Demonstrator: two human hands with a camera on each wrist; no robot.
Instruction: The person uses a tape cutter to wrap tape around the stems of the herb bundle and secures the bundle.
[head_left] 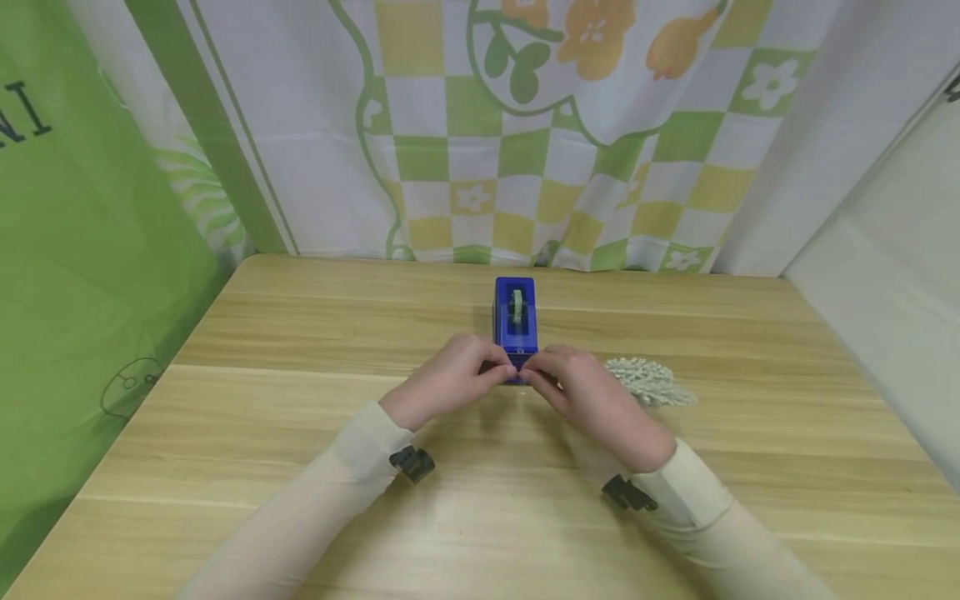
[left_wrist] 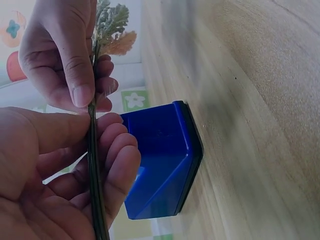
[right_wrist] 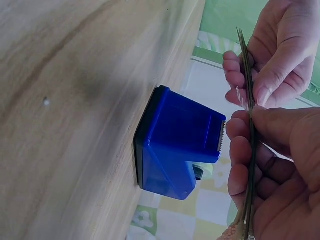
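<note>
Both hands pinch one thin bundle of dark green stems (right_wrist: pixel 250 175) between thumbs and fingers, just in front of a blue tape dispenser (head_left: pixel 515 287). My left hand (head_left: pixel 457 375) has the bare stem end, and my right hand (head_left: pixel 592 396) grips closer to the blooms. The bunch's pale flower heads (head_left: pixel 648 382) stick out past the right hand. Between the fingertips, a small piece of clear tape (right_wrist: pixel 240 97) shines beside the stems. The dispenser's toothed cutter (right_wrist: pixel 222 136) faces the hands, and a tape roll (head_left: pixel 517 306) sits inside it.
Wooden table (head_left: pixel 300 467) spreads out around the dispenser. A patterned curtain (head_left: pixel 472 158) hangs along its back edge, and green cloth (head_left: pixel 90 250) is at the left. A thin dark wire loop (head_left: pixel 112 392) shows by the left edge.
</note>
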